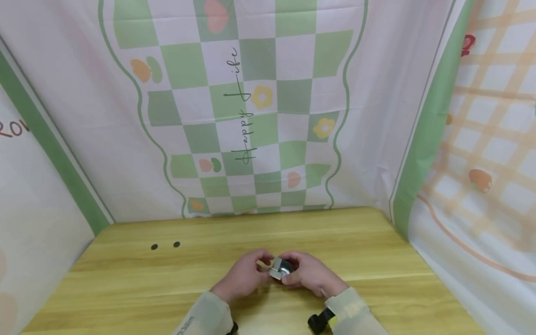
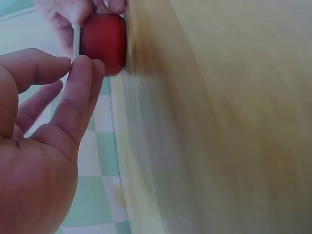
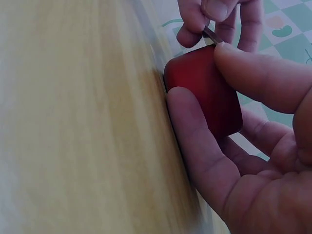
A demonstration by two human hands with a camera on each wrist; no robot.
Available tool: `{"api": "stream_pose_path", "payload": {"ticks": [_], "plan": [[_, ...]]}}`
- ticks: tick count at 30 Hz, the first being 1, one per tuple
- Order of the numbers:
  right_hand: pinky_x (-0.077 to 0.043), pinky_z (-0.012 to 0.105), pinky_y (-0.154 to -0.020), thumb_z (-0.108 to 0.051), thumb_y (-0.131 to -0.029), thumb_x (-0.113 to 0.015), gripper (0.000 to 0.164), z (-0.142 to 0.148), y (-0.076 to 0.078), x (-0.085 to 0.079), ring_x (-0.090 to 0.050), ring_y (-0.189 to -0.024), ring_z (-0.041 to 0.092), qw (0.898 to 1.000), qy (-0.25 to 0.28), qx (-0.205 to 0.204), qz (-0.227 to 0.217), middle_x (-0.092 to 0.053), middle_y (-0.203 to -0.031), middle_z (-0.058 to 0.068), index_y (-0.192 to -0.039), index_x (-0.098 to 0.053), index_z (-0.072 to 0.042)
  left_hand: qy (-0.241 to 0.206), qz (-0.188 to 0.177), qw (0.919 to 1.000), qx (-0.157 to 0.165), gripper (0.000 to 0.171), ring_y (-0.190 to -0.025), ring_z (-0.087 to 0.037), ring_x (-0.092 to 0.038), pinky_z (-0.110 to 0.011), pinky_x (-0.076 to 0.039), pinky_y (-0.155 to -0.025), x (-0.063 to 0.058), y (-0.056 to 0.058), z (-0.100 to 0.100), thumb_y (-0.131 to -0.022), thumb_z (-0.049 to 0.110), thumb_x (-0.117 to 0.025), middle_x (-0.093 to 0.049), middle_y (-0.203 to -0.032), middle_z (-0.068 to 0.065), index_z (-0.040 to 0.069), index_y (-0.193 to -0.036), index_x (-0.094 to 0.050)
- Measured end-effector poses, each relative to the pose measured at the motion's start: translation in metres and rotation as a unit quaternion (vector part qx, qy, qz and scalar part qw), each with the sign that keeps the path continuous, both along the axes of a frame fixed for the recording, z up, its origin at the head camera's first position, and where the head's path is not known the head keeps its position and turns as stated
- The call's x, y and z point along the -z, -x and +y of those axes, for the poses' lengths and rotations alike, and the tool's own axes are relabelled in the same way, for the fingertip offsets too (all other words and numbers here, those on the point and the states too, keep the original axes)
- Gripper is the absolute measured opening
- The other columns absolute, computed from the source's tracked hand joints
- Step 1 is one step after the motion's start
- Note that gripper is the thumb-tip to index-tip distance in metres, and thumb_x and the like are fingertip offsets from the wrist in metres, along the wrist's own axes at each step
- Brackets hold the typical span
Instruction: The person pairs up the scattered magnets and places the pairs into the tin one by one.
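Low over the middle of the table, both hands meet at a small rounded red case [image 3: 202, 80]. From the head view its silvery metal top [image 1: 277, 268] shows, with a glossy dark round part beside it. My right hand [image 1: 313, 273] grips the case from the right, thumb and fingers on opposite sides. My left hand [image 1: 244, 275] is at the other end, its fingertips pinching a narrow metal strip [image 3: 213, 35] at the case's edge. A thin pale yellow piece [image 1: 263, 264] shows by the left fingers in the head view. Fingers hide part of the case.
Two small black discs [image 1: 165, 245] [image 1: 177, 244] lie at the back left of the wooden table [image 1: 125, 288]. A green and white checked cloth [image 1: 259, 139] hangs behind it, with more cloth on both sides. Black straps [image 1: 320, 321] sit at the wrists.
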State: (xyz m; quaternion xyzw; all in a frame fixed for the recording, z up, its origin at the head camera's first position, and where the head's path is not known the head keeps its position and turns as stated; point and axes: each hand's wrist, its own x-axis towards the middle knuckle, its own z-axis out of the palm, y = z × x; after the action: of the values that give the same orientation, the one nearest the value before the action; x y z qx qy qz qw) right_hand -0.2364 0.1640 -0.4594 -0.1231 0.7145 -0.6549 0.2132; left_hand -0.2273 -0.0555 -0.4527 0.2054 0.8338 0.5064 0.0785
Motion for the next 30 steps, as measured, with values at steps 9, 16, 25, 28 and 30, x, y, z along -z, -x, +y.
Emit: {"api": "stream_pose_path", "payload": {"ticks": [9,16,25,28,30], "plan": [[-0.058,0.043,-0.076,0.012,-0.077,-0.076,0.060,0.000,0.000,0.000,-0.059,-0.101,0.029,1.000,-0.006,0.002,0.000,-0.056,-0.120,0.019,-0.132,-0.054,0.006,0.050,0.057,0.9966,0.034,0.026,-0.084,-0.009,-0.061,-0.026,-0.052,-0.073,0.007,0.004,-0.004,-0.088,0.007,-0.074,-0.065,-0.104,0.006,0.009,-0.114,-0.074],[-0.058,0.042,-0.077,0.013,-0.076,-0.076,0.061,0.000,-0.001,-0.001,-0.060,-0.101,0.028,1.000,-0.011,0.004,0.000,-0.058,-0.118,0.018,-0.133,-0.054,0.006,0.102,0.095,0.9891,0.049,0.023,-0.080,-0.005,-0.057,-0.024,-0.050,-0.072,0.000,0.006,0.003,-0.090,0.008,-0.073,-0.064,-0.093,0.009,0.007,-0.113,-0.075],[-0.058,0.042,-0.078,0.014,-0.076,-0.076,0.064,0.002,0.000,0.001,-0.060,-0.101,0.029,1.000,-0.008,0.005,-0.001,-0.057,-0.119,0.019,-0.135,-0.051,0.008,0.117,0.070,0.9888,0.060,0.026,-0.076,-0.006,-0.054,-0.024,-0.049,-0.068,-0.001,0.008,0.006,-0.093,0.007,-0.069,-0.058,-0.088,0.010,0.005,-0.118,-0.073],[-0.057,0.040,-0.078,0.014,-0.075,-0.075,0.065,0.003,0.000,0.001,-0.059,-0.102,0.029,1.000,-0.011,-0.001,0.010,-0.058,-0.118,0.019,-0.135,-0.050,0.009,0.130,0.080,0.9863,0.063,0.020,-0.075,-0.005,-0.052,-0.023,-0.048,-0.068,0.000,0.008,0.009,-0.094,0.011,-0.068,-0.056,-0.085,0.010,0.007,-0.112,-0.076],[-0.057,0.040,-0.079,0.014,-0.075,-0.075,0.066,0.004,0.000,0.002,-0.058,-0.104,0.030,1.000,-0.010,-0.008,0.014,-0.057,-0.119,0.019,-0.136,-0.049,0.010,0.151,0.097,0.9813,0.069,0.016,-0.072,-0.004,-0.050,-0.023,-0.046,-0.066,0.000,0.007,0.012,-0.096,0.014,-0.067,-0.054,-0.082,0.010,0.009,-0.104,-0.079]]}}
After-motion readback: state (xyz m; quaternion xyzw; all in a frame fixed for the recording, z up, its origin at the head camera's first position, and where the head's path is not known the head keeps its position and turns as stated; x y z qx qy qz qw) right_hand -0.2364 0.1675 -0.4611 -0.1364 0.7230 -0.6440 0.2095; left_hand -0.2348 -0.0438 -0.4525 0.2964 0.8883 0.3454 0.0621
